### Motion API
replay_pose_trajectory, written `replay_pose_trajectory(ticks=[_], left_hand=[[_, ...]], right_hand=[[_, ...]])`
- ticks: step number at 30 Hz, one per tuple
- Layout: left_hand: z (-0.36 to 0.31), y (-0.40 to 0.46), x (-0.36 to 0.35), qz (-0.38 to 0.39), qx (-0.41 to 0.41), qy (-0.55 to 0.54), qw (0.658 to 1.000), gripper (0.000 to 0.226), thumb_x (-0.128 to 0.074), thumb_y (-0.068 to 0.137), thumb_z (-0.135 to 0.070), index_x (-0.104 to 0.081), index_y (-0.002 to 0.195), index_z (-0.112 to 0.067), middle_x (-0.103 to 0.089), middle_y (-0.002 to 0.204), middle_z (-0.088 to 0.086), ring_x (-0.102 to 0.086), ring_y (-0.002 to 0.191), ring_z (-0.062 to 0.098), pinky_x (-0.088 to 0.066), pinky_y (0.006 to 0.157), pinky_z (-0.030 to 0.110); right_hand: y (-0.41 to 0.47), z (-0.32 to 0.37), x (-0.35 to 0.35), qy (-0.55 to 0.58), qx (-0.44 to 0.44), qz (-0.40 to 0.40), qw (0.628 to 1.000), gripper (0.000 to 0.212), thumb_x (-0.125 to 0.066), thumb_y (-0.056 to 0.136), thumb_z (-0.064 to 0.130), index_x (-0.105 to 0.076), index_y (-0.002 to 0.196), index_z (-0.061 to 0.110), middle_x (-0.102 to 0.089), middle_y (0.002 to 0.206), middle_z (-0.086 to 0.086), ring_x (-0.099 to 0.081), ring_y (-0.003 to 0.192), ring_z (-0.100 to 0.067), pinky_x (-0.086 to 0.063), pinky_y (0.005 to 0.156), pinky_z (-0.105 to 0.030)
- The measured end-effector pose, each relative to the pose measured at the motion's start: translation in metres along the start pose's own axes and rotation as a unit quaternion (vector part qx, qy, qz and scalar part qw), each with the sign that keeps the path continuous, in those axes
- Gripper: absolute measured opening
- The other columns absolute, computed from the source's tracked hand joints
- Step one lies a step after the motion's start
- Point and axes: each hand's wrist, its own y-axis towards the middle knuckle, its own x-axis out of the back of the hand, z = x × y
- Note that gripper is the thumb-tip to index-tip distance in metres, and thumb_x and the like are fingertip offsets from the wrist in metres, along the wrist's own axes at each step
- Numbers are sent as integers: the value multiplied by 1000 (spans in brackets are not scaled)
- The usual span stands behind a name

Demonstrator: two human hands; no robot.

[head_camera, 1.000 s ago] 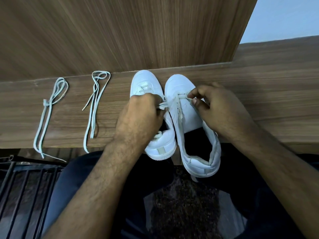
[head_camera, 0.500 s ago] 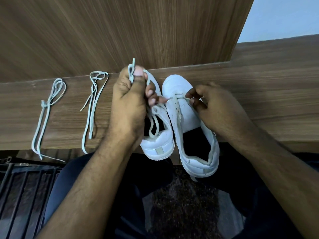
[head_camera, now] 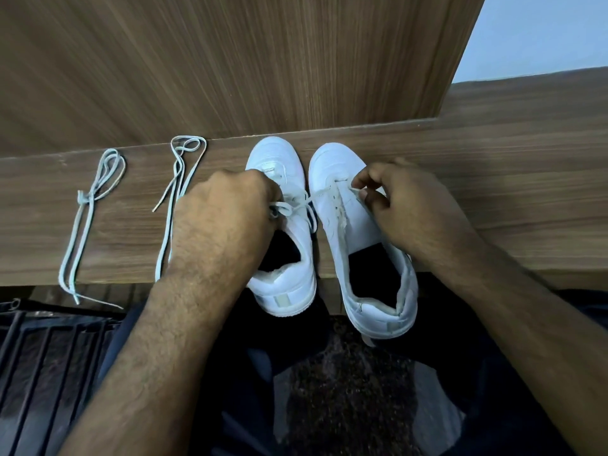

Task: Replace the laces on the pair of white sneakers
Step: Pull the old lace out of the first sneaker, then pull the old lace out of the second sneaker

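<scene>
2 white sneakers stand side by side on a wooden counter, toes against the wood-grain panel at the back, heels hanging over the near edge above the person's lap. All places here are given relative to the right sneaker.

The right sneaker still carries its old lace, which looks worn and frayed and runs through the eyelets nearest the toe; the eyelets nearer the heel appear empty. The left sneaker, just beside it, looks unlaced along most of its length, with a band of lace still across near the toe.

The right hand rests on the outer side of the right sneaker, thumb and forefinger pinching the lace at an eyelet near the toe. The left hand sits beyond the left sneaker, fingers curled round a loose loop of lace that stretches across to the right sneaker's eyelets.

Well apart from the right sneaker, past the left hand, 2 pale spare laces lie on the counter: a nearer lace folded in loops, and a farther lace tied in a knot, its ends trailing over the counter's edge.

Judged from this, the task is in its early part: old laces are still coming out, and neither new lace has been threaded.
</scene>
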Motion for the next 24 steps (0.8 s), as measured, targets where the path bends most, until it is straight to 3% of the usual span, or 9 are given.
replay_pose_trajectory(ticks=[5, 8, 11, 13, 15, 17, 20, 22, 24], left_hand=[[9, 5, -7, -42, -33, -192, 980, 10, -69, 89, -38, -71, 86, -28, -68, 76, -4, -66, 81, 20, -52, 70, 36], [4, 7, -5, -160, -61, -345, 923, 17, -65, 95, -30, -60, 82, -22, -59, 64, -16, -53, 62, 0, -44, 61, 21], [-12, 3, 1, -174, -111, -458, 865, 17, -61, 100, -22, -58, 85, -14, -48, 63, -15, -43, 60, 0, -36, 60, 18], [-25, 2, 2, -144, -139, -526, 827, 19, -57, 102, -22, -55, 87, -11, -49, 66, -8, -45, 64, 6, -38, 63, 26], [-43, 2, 5, -104, -146, -596, 783, 19, -52, 105, -22, -54, 90, -10, -47, 68, 14, -44, 65, 18, -38, 61, 34], [-62, 7, 11, -72, -130, -648, 747, 20, -49, 105, -24, -51, 90, -12, -42, 71, 18, -40, 64, 25, -38, 58, 37], [-93, 26, 17, -38, -90, -699, 708, 23, -47, 106, -25, -48, 84, -18, -45, 72, 7, -42, 63, 17, -41, 59, 34], [-112, 39, 19, 8, -54, -746, 664, 23, -46, 108, -24, -48, 86, -19, -48, 67, -1, -44, 58, 9, -42, 58, 30], [-130, 53, 17, 46, -47, -753, 655, 21, -43, 108, -24, -47, 90, -15, -50, 68, 1, -46, 55, 13, -42, 50, 24]], right_hand=[[-3, 5, 2, -34, 1, 8, 999, 18, -56, 98, 34, -64, 114, 32, -56, 112, 3, -58, 93, -20, -52, 80, -40], [-5, 10, 2, -62, 47, -27, 997, 31, -56, 99, 37, -61, 126, 23, -53, 122, -3, -57, 106, -25, -51, 85, -42], [-9, 24, 11, 89, 122, -65, 986, 38, -42, 104, 42, -60, 129, 20, -58, 124, 4, -56, 116, -13, -47, 96, -41], [-11, 35, 11, 284, 128, -29, 950, 46, -35, 104, 49, -61, 131, 22, -64, 129, 6, -57, 124, -9, -44, 106, -41], [-14, 46, 6, 505, 52, 60, 859, 62, -34, 95, 64, -63, 130, 21, -65, 132, -8, -59, 127, -28, -42, 110, -53], [-13, 52, 2, 609, -29, 133, 781, 84, -34, 83, 76, -57, 134, 13, -52, 138, -30, -49, 129, -50, -40, 107, -65], [-11, 45, 16, 619, -69, 128, 772, 62, -28, 90, 74, -69, 115, 35, -63, 126, -25, -64, 99, -37, -53, 82, -42], [-7, 34, 33, 637, -94, 94, 759, 58, -30, 96, 69, -72, 106, 29, -67, 95, -20, -57, 70, -24, -45, 65, -33], [-4, 20, 48, 598, -101, 41, 794, 54, -35, 99, 63, -70, 100, 22, -60, 75, -6, -50, 57, -12, -40, 52, -25]])
